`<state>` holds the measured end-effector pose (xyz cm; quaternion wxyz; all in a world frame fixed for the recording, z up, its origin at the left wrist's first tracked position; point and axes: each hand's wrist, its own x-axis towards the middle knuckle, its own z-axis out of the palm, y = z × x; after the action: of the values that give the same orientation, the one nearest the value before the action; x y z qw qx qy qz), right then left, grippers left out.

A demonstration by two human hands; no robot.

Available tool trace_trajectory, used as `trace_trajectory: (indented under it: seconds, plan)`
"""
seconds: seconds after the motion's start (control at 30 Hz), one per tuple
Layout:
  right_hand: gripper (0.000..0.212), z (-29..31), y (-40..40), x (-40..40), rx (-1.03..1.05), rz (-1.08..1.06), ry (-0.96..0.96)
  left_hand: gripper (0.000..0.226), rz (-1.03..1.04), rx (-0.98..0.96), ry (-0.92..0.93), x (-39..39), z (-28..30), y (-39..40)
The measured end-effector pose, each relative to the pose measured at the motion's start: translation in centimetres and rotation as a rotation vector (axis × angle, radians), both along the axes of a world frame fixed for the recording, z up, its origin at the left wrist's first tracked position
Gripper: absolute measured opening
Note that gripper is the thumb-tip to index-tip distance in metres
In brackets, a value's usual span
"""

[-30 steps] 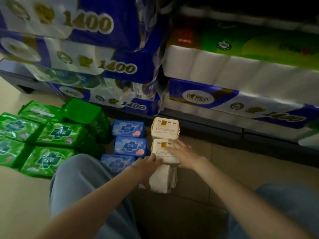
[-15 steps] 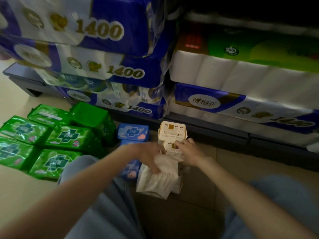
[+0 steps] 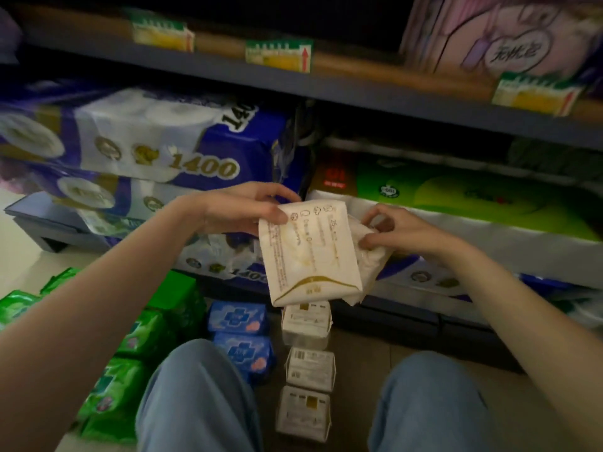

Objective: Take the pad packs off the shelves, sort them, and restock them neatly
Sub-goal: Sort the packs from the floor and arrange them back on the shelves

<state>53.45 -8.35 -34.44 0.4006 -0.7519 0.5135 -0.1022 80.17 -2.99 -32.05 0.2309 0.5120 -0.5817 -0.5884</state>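
Observation:
I hold a cream pad pack (image 3: 310, 252) with gold print up in front of the lower shelf. My left hand (image 3: 248, 208) grips its top left corner. My right hand (image 3: 391, 230) pinches a second white pack (image 3: 370, 272) tucked behind the first. Below, on the floor between my knees, three cream packs (image 3: 308, 363) lie in a row. Two blue packs (image 3: 239, 334) lie left of them, and several green packs (image 3: 130, 353) lie further left.
Large blue toilet-roll bales marked 1400 (image 3: 156, 148) fill the lower left shelf; a green and white bale (image 3: 456, 203) sits at right. The shelf edge (image 3: 359, 89) above carries price tags. A pink package (image 3: 502, 37) stands top right. My knees (image 3: 202, 399) frame the floor.
Both hands lifted the cream pack and the white one behind it from the floor row up to shelf height. The view tilted upward, revealing the upper shelf.

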Motion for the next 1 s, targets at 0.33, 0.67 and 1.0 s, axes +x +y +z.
trace_trajectory:
  seconds: [0.33,0.67,1.0]
  plan:
    - [0.036,10.3,-0.1,-0.6,0.302,-0.265,-0.468,0.017,0.504,-0.522,0.035,-4.2,10.8,-0.7]
    - [0.041,21.6,0.7,-0.3,-0.361,-0.366,-0.498,0.022,0.107,-0.506,0.273,-5.6,19.8,1.5]
    - [0.036,27.1,-4.5,7.9,-0.694,-0.318,-0.249,0.080,0.578,-0.830,0.133,2.4,23.6,0.6]
